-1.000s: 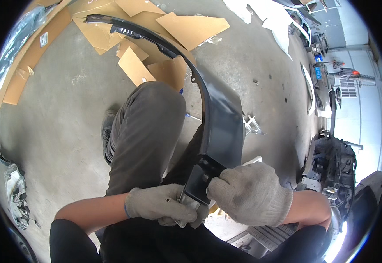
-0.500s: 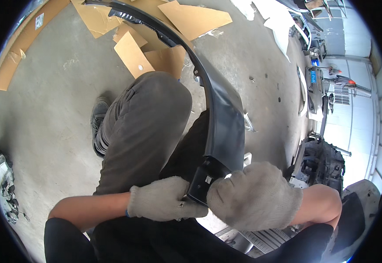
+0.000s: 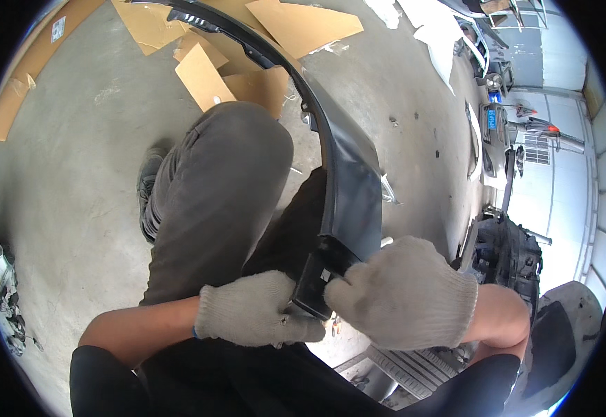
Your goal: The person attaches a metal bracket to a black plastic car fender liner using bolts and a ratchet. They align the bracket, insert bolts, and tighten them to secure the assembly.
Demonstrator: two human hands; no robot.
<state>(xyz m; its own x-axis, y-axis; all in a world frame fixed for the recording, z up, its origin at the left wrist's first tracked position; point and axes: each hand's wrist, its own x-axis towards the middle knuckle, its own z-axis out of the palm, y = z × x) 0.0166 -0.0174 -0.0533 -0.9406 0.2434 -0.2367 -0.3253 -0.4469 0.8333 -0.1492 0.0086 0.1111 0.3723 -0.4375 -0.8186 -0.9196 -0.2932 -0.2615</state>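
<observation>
A long, curved black car fender [image 3: 353, 170] stretches away from me, past my raised knee. At its near end is a folded flange with a small square hole. My left hand [image 3: 258, 311], in a whitish knit work glove, is closed around the flange's lower left corner, its thumb along the bottom edge. My right hand [image 3: 400, 295], gloved the same way, is curled closed against the flange's right side. Its fingertips, and whatever they may pinch, are hidden behind the knuckles.
Cut cardboard pieces [image 3: 203, 76] lie on the concrete floor under the fender's far end. Car parts, among them a dark assembly [image 3: 508, 254], stand along the right wall. A ridged grey panel [image 3: 414, 372] lies beneath my right forearm. Broken parts [image 3: 4, 292] sit at far left.
The fender's near end has risen slightly, with both hands on it. My right hand has shifted a little up. The whole view has drifted slightly.
</observation>
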